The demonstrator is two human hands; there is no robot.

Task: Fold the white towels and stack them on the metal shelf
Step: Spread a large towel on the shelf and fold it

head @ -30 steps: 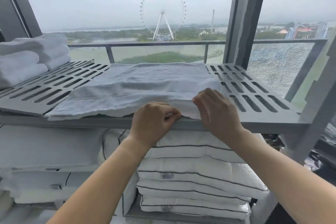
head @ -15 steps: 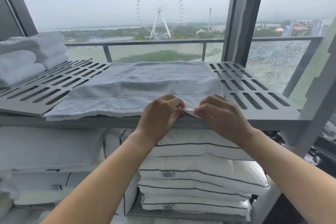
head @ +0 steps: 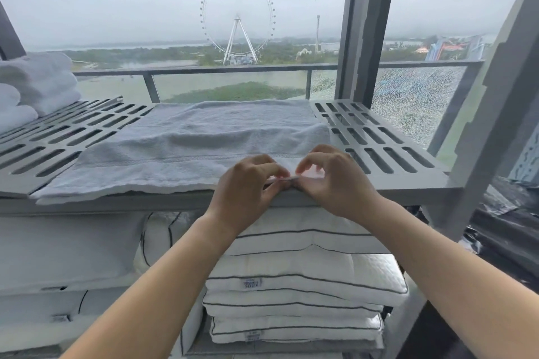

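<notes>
A white towel (head: pixel 186 148) lies spread flat across the middle of the slotted grey metal shelf (head: pixel 388 151). At the towel's near right corner, by the shelf's front edge, my left hand (head: pixel 248 186) and my right hand (head: pixel 332 181) meet. Both pinch the towel's front hem between thumb and fingers, fingertips almost touching. A stack of folded white towels (head: pixel 35 81) sits on the same shelf at the far left.
Under the shelf, piles of white pillows with dark piping (head: pixel 294 280) fill the lower level. A grey upright post (head: pixel 364 29) stands at the shelf's back right. Behind it is a window with a railing and a big wheel outside.
My hands have drawn together at the towel's near corner. My right hand, which lay flat on the cloth, has curled its fingers and now pinches the hem beside my left.
</notes>
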